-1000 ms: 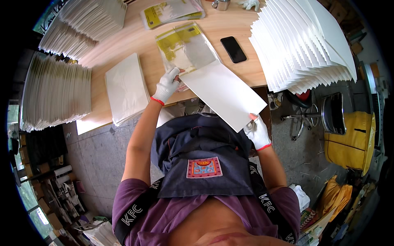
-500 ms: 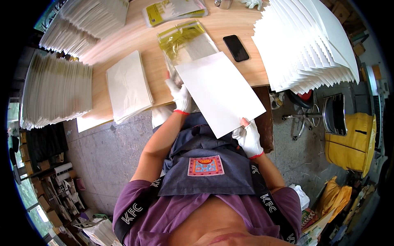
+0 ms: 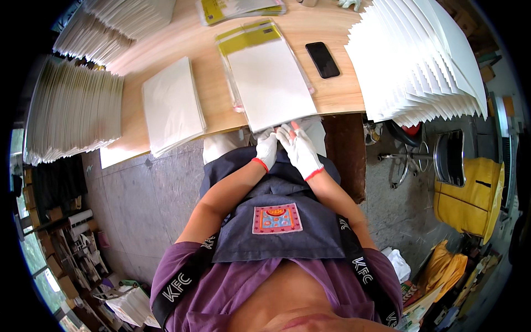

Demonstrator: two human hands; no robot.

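Note:
A white rectangular sheet (image 3: 271,83) lies over the table's front edge. Its far part sits within or on a clear plastic bag (image 3: 247,37) with a yellow-green printed band; the near part sticks out past the bag's pinkish edge. My left hand (image 3: 266,149), in a white glove with a red cuff, is at the sheet's near edge, its fingertips partly hidden. Beside it my right hand (image 3: 301,150), gloved alike with bare fingertips showing, has its fingers stretched out against the same edge. The two hands nearly touch each other.
To the left lies a low pile of white sheets in clear film (image 3: 172,105), beside a tall stack (image 3: 74,108). A black phone (image 3: 322,60) rests right of the bag. Fanned white sheets (image 3: 415,66) stand at right. More yellow-banded bags (image 3: 238,10) lie at the back.
The white sheet has moved away from me, over the bag, and turned straighter. My right hand has come left to its near edge; my left hand has left the bag's side and come nearer to me.

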